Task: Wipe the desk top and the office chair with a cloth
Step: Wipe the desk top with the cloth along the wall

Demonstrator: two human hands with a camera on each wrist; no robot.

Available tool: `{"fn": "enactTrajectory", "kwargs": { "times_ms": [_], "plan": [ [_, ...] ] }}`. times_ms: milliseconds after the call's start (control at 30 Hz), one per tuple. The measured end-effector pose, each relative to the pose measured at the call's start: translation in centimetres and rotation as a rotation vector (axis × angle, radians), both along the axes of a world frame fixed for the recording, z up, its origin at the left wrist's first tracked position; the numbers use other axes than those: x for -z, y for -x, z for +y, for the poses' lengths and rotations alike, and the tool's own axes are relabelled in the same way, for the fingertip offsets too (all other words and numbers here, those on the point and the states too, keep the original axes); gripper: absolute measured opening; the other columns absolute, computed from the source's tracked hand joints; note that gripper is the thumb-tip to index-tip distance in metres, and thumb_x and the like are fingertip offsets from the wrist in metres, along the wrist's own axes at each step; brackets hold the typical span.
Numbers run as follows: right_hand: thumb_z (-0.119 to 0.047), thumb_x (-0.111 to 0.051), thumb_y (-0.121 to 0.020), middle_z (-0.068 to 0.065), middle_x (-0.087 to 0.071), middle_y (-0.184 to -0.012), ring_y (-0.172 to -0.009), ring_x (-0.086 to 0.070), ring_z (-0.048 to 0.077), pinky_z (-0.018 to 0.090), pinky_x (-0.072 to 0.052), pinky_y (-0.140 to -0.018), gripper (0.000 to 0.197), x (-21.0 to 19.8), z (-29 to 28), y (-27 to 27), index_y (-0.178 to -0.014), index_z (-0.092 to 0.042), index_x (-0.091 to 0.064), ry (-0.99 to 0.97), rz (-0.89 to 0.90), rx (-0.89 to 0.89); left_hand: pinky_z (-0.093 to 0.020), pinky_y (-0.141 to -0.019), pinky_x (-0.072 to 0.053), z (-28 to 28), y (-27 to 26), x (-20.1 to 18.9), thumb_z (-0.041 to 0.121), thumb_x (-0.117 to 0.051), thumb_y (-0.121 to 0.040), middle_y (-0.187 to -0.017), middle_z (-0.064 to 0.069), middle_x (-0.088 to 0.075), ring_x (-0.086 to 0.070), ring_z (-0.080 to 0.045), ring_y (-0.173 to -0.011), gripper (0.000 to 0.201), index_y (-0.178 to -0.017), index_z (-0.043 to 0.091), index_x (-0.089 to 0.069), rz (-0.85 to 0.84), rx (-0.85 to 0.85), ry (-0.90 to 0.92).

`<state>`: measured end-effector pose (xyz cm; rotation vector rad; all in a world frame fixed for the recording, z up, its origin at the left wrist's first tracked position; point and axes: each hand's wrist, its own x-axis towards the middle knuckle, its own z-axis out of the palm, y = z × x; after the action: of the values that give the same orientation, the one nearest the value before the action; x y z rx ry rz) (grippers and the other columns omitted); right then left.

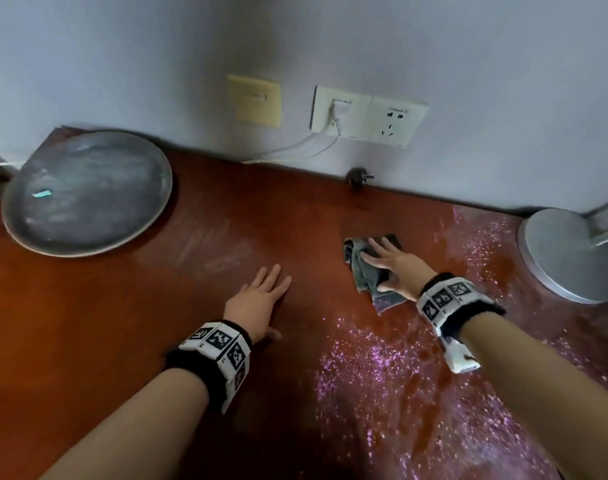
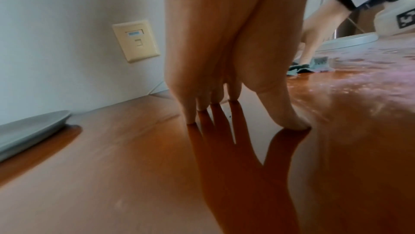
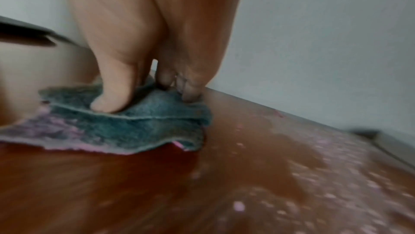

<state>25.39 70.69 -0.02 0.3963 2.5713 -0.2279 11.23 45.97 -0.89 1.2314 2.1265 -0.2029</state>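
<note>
Our right hand (image 1: 394, 268) lies flat on the cloth (image 1: 368, 268), right of centre in the head view, fingers straight and pressing it onto the desk (image 1: 122, 323). Our left hand (image 1: 257, 299) rests spread and empty on the bare wood at centre. The cloth is a soft, bunched, grey-green rag, light and limp; it looks damp, and pinkish specks cling to its lower edge. We judge it will fold and drag rather than slide stiffly, so a flat palm over its middle suits better than a pinch at a corner. Wet, speckled streaks cover the desk at right and lower right, near the lamp base (image 1: 569, 254). A plate (image 1: 88, 192) sits at upper left. No chair shows.
</note>
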Motion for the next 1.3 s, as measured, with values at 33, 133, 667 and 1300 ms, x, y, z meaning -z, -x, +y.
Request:
{"fn": "enactTrajectory", "kwargs": {
  "times_ms": [33,133,667,1300],
  "plan": [
    [-0.022,-0.062,-0.088,-0.002,0.006,-0.158,-0.145,0.007,0.017,0.036,-0.016,-0.118,0.079,0.4,-1.6,0.0,-0.149,-0.03,-0.013,0.025,-0.01,-0.089,-0.041,-0.117,-0.014,-0.6,-0.6,-0.2,0.032,-0.074,-0.078,-0.155,0.004,0.024,0.012,-0.018,-0.145,0.108,-0.15,0.029,0.006,0.0,-0.008,0.01],
    [-0.018,-0.062,-0.087,-0.004,0.007,-0.157,-0.144,0.013,0.014,0.034,-0.01,-0.116,0.076,0.9,-6.0,-0.7,-0.148,-0.029,-0.019,0.179,-0.041,-0.437,-0.039,-0.116,-0.022,-2.1,-2.3,-0.8,0.027,-0.074,-0.079,-0.155,0.005,0.023,0.012,-0.017,-0.145,0.108,-0.151,0.028,0.006,0.005,-0.044,0.035],
    [-0.008,-0.06,-0.088,-0.004,0.004,-0.158,-0.145,0.006,0.016,0.038,-0.019,-0.116,0.076,-0.4,-7.2,1.2,-0.148,-0.031,-0.02,0.157,-0.087,-0.561,-0.033,-0.102,-0.04,-7.4,-7.3,-2.0,0.021,-0.074,-0.079,-0.155,0.007,0.023,0.011,-0.015,-0.145,0.11,-0.15,0.029,0.009,0.009,-0.198,0.082],
    [-0.026,-0.056,-0.093,0.0,0.009,-0.158,-0.146,0.004,0.021,0.037,-0.02,-0.115,0.075,0.4,-4.7,-2.7,-0.15,-0.028,-0.008,0.049,0.01,0.028,-0.032,-0.101,-0.041,-8.8,-8.1,-2.2,0.028,-0.075,-0.077,-0.155,0.008,0.023,0.009,-0.014,-0.145,0.112,-0.15,0.03,0.01,0.044,-0.15,0.109]
  ]
}}
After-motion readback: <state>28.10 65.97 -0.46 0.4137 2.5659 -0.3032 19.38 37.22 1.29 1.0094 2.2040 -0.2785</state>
